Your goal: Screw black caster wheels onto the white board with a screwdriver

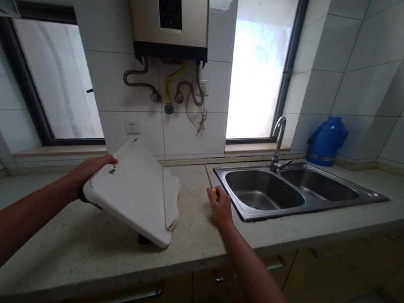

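Observation:
My left hand is closed on the left edge of a white board-like piece, holding it tilted with its lower right corner at the countertop. The piece has rounded corners, small brown chipped spots and a wavy-edged part on its right side. A small dark bit shows under its lower edge. My right hand is closed around the yellow handle of a screwdriver, beside the sink's left rim. Its thin shaft points up and away toward the wall. Most of the handle is hidden in my fingers.
A steel double sink with a faucet is set into the speckled countertop. A blue lidded jug stands at the back right. Above hang a water heater and its hoses. Handled drawers line the front.

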`<state>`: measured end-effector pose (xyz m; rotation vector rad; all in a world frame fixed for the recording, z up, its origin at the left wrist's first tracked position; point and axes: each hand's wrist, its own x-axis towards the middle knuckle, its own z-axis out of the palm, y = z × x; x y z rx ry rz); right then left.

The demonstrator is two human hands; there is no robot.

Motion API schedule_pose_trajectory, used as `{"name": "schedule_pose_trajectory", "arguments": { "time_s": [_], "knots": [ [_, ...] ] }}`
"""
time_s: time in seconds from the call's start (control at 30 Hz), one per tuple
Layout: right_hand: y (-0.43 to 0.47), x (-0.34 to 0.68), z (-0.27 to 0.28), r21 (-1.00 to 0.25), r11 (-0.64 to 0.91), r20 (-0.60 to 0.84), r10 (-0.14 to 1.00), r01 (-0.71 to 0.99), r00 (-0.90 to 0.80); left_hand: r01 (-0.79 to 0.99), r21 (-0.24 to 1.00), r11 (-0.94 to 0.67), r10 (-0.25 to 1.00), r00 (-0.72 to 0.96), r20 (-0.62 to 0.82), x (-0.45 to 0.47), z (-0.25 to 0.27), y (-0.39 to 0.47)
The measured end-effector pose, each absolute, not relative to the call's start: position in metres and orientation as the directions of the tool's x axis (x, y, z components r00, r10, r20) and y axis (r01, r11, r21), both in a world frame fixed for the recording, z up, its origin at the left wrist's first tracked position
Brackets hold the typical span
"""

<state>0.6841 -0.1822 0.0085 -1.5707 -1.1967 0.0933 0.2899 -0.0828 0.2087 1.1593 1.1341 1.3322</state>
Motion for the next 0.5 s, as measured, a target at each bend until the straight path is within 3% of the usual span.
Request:
{"name": "schedule_pose_trajectory", "arguments": {
  "time_s": [0.2, 0.5],
  "knots": [
    [-0.181, 0.684, 0.007, -0.775, 0.138, 0.513, 0.707, 0.617, 0.486, 0.213, 0.974, -0.081, 0.997, 0.003, 0.082, 0.315, 0.230, -0.082],
    [-0.181, 0.685, 0.006, -0.790, 0.155, 0.512, 0.700, 0.593, 0.498, 0.369, 0.912, -0.177, 0.977, 0.181, 0.116, 0.367, 0.260, -0.091]
  ]
}}
